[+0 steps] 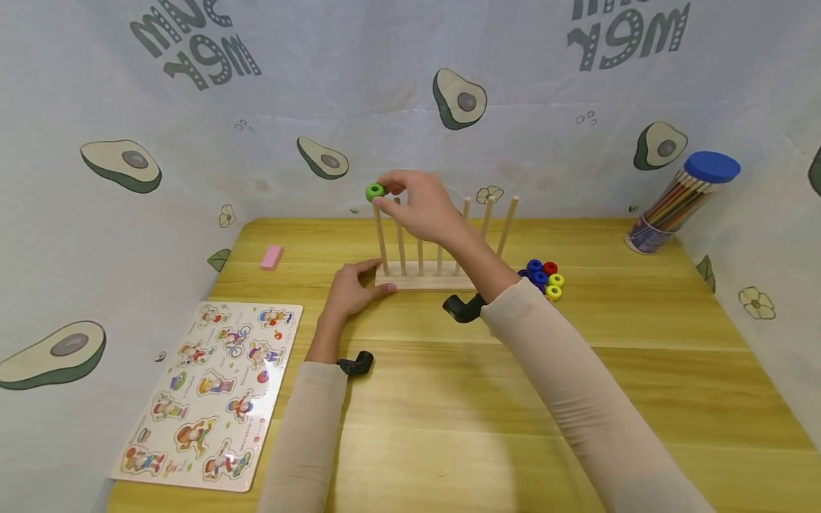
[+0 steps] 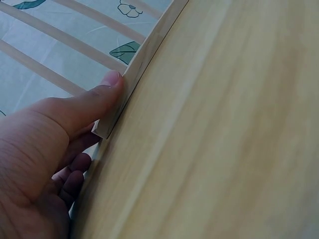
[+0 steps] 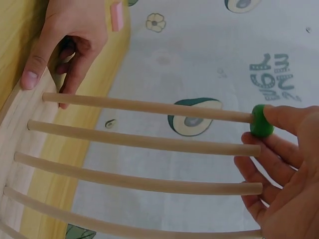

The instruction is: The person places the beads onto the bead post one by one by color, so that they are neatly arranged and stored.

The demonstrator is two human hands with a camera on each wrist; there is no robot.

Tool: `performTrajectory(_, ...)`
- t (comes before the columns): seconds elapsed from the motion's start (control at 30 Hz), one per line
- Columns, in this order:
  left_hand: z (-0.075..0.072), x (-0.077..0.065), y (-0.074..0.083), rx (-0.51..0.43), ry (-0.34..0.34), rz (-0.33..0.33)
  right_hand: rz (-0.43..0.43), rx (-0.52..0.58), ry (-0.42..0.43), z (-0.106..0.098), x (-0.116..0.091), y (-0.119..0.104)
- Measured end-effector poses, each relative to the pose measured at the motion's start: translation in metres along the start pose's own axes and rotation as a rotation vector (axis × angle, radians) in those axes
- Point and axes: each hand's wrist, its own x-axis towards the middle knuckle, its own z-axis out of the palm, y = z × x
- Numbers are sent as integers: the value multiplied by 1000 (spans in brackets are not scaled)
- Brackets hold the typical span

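A wooden peg rack point(image 1: 423, 278) with several upright dowels stands toward the back of the table. My right hand point(image 1: 420, 206) pinches a green bead point(image 1: 375, 192) at the top of the leftmost dowel point(image 3: 149, 107); in the right wrist view the bead meets the dowel's tip, and whether the tip has entered the hole I cannot tell. Around the left end of the rack's base point(image 2: 117, 94), my left hand point(image 1: 349, 288) grips with the thumb at the front and fingers behind. Right of the rack lie several blue, red and yellow beads point(image 1: 541, 278), partly hidden by the right forearm.
A picture puzzle board point(image 1: 212, 392) lies at the left table edge. A pink block point(image 1: 271, 257) sits at the back left. At the back right stands a tub of colored pencils point(image 1: 673, 203) with a blue lid. A patterned cloth point(image 1: 385, 85) hangs behind the table.
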Motion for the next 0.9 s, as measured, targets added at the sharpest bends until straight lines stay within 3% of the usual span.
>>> performTrajectory(0.43,3,0,2,-5,1,0,8,-125,-55,3,0,2)
performTrajectory(0.67,2,0,2,-6,-1,16,-13,-66,-24,-5,-8,4)
performTrajectory(0.9,0,-1,-1,-17,1,10,-27,-7,69,-22,-38,9)
